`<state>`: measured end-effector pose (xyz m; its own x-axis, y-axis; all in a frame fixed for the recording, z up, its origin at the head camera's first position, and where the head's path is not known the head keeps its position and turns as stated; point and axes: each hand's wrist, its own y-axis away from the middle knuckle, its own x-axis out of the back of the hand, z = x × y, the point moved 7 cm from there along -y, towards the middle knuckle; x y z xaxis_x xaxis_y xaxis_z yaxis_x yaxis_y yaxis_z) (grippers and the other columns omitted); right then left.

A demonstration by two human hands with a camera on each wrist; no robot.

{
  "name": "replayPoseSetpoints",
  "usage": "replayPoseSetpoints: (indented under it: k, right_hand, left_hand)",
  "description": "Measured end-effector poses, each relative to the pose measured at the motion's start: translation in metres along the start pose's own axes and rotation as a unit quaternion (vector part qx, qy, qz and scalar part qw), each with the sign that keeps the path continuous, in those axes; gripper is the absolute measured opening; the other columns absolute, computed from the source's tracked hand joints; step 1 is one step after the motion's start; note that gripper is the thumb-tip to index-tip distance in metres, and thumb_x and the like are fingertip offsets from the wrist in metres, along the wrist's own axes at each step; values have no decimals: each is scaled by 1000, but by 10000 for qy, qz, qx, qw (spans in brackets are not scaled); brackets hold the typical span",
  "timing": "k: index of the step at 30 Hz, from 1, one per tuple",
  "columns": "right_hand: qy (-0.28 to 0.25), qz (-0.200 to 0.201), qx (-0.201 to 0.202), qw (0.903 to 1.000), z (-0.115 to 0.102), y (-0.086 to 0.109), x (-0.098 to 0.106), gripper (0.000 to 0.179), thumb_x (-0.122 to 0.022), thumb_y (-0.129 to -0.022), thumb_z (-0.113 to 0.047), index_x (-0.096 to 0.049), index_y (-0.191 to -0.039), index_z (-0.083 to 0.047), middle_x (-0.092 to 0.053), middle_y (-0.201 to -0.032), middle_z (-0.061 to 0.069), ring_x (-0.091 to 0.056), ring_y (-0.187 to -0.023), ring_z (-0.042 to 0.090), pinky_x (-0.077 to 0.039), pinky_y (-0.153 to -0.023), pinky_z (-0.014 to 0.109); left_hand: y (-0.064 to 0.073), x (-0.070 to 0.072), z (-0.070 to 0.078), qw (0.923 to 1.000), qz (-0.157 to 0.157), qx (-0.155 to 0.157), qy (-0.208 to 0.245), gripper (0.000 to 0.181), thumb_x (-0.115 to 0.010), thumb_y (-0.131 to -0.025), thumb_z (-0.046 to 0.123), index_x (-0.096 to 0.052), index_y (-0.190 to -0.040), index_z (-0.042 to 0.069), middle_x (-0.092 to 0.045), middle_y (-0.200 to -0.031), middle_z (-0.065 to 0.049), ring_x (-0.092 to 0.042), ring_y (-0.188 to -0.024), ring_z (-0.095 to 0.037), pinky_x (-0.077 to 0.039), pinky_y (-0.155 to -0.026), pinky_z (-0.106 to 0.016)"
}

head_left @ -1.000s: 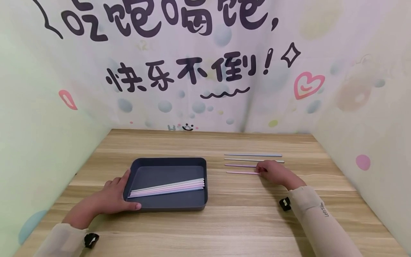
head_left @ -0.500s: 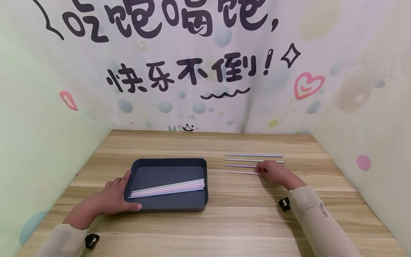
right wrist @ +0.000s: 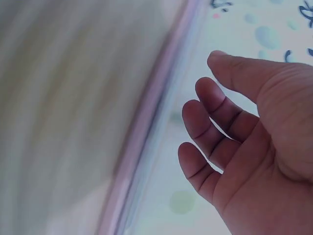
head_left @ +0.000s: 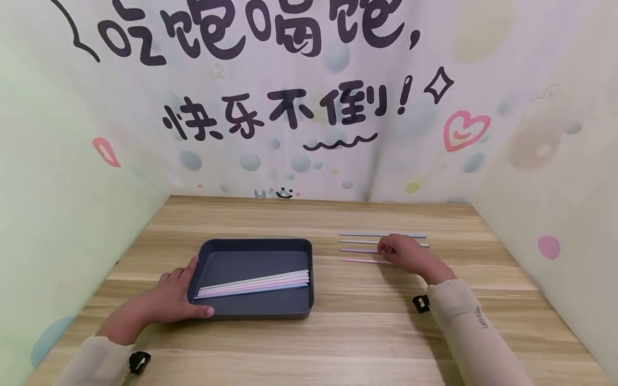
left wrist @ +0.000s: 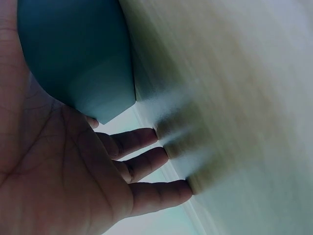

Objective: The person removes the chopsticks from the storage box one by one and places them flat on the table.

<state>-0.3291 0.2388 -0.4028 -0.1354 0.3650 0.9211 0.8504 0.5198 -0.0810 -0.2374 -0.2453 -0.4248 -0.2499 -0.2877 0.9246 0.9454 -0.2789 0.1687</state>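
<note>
A dark grey-blue rectangular tray (head_left: 263, 262) holds a slanted bundle of several pastel chopsticks (head_left: 253, 284). My left hand (head_left: 166, 300) rests against the tray's left front corner, thumb along the front wall and fingers stretched along the left side. In the left wrist view, the palm lies by the tray corner (left wrist: 83, 54) and the straight fingertips reach the table. My right hand (head_left: 405, 253) is over the chopsticks laid out at the right: pink (head_left: 362, 261), purple (head_left: 354, 251), pale (head_left: 357, 242) and blue (head_left: 359, 234). Its fingers (right wrist: 195, 122) are loosely bent around nothing.
The wooden table (head_left: 309, 348) is enclosed by a printed cloth backdrop (head_left: 289, 69) and pale side walls (head_left: 569, 214). A strip of table separates the tray from the row of chopsticks.
My right hand has shifted a little left and toward the back, from the pink chopstick's end to over the purple and pale ones. My left hand stays at the tray.
</note>
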Motion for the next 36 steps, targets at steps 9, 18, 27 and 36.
replayPoseSetpoints:
  k: [9, 18, 27, 36]
  right_hand:
    - [-538, 171, 291, 9980, -51, -30, 3, 6, -66, -95, -5, -69, -101, -5, -61, -87, -3, -55, -81, 15, -47, -73, 37]
    - [-820, -30, 351, 9960, -100, -62, -7, 4, -66, -96, -11, -68, -100, -12, -61, -87, -4, -55, -81, 15, -47, -73, 35]
    - [-999, -129, 615, 9930, -140, -86, -19, 9, -66, -96, -10, -70, -104, -9, -62, -91, -4, -56, -83, 15, -48, -74, 34]
    - [-1208, -409, 796, 9886, -172, -99, -34, 14, -66, -97, -11, -70, -109, -7, -65, -98, -4, -58, -88, 13, -49, -80, 32]
  left_hand:
    - [0, -1, -2, 10000, 28, 12, 28, 130, -77, -73, 65, -9, -150, -14, -36, -134, -45, -37, -119, -60, -39, -93, -64]
    - [1, -1, -2, 10000, -24, 50, 41, 131, -77, -72, 66, -9, -150, -14, -36, -135, -45, -36, -120, -61, -38, -93, -65]
    - [0, -2, -2, 9998, -120, 68, 125, 131, -76, -74, 66, -6, -151, -14, -32, -137, -46, -29, -124, -65, -36, -95, -67]
    - [1, -2, -1, 9997, -153, 109, 164, 131, -76, -74, 65, -5, -151, -13, -32, -138, -46, -27, -126, -66, -34, -96, -68]
